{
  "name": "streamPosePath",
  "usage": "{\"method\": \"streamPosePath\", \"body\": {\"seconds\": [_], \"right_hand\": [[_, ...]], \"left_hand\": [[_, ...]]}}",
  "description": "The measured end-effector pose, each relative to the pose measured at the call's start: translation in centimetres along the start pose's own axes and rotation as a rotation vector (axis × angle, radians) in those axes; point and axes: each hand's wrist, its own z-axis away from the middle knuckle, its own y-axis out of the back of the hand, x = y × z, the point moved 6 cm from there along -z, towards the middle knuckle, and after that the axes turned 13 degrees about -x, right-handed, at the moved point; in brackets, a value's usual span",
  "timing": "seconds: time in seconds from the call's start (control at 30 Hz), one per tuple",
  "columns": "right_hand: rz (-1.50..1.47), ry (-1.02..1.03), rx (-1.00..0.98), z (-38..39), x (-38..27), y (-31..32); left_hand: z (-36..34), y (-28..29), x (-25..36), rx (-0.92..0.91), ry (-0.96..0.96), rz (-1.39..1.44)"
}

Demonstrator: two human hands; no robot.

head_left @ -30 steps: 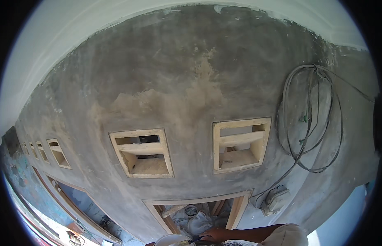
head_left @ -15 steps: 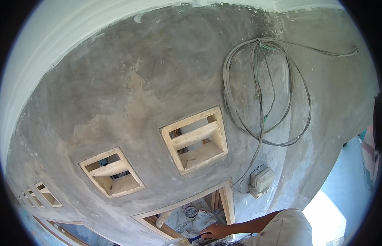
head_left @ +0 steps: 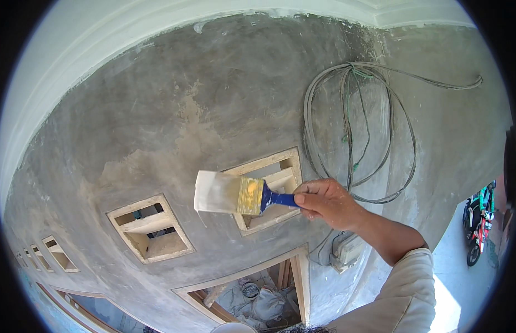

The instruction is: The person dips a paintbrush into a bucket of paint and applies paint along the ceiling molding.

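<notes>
My right hand (head_left: 327,204) is raised in front of the grey wall, its fingers closed around the blue handle of a wide paintbrush (head_left: 250,195). The brush points left, its yellow metal band spotted with white and its bristles loaded with white paint. A thin strand of paint hangs from the bristle tips. Behind the brush is a cream-framed vent opening (head_left: 299,161), partly covered by it. At the lower edge the pale round rim of a container (head_left: 234,327) shows; the rest is cut off. My left hand is out of view.
Coiled cables (head_left: 306,111) hang on the grey plastered wall (head_left: 130,111), above a meter box (head_left: 349,250). Another vent opening (head_left: 152,225) sits to the left. Below, a framed opening (head_left: 303,277) shows white sacks inside. A red motorcycle (head_left: 479,225) stands far right.
My right hand has risen from the lower edge with the paintbrush, now in front of the vent opening. The view has shifted slightly, and a motorcycle has come into sight at the right.
</notes>
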Motion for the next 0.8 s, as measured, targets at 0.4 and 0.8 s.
{"method": "streamPosePath", "body": {"seconds": [0.4, 0.8], "right_hand": [[0.804, 0.438, 0.556, -2.5, -29.4, 25.8], [1.123, 0.110, 0.834, 0.2, -33.9, 43.8]], "left_hand": [[1.1, 0.6, 1.2, 0.052, 0.047, -0.158], [2.7, -1.8, 3.6, 0.267, 0.307, -0.007]]}}
